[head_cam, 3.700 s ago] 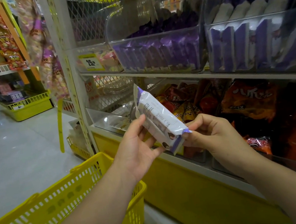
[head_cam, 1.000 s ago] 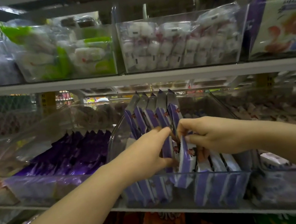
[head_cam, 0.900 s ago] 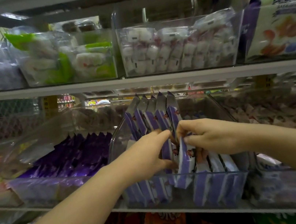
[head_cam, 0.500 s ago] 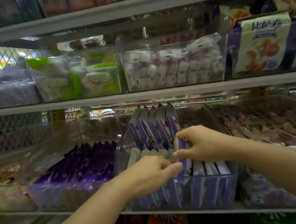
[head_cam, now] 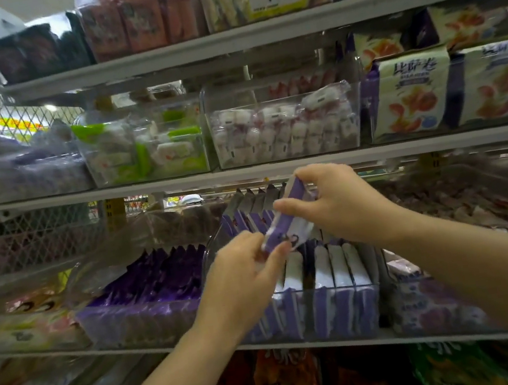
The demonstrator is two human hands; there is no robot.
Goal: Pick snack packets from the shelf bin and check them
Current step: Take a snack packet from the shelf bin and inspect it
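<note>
Fingers [head_cam: 309,173] of the right hand [head_cam: 343,203] curl over the top end of a purple-and-white snack packet [head_cam: 288,220], thumb beneath, while the left hand [head_cam: 243,281] pinches its lower end between thumb and forefinger. The packet hangs tilted just right of frame centre, above the clear shelf bin [head_cam: 339,309], where other packets [head_cam: 339,265] stand on edge. The pick looks all but done and the check is starting, so the next move likely calls for drawing the packet clear of the bin and turning it flat to read its printed faces, which blur hides here.
</note>
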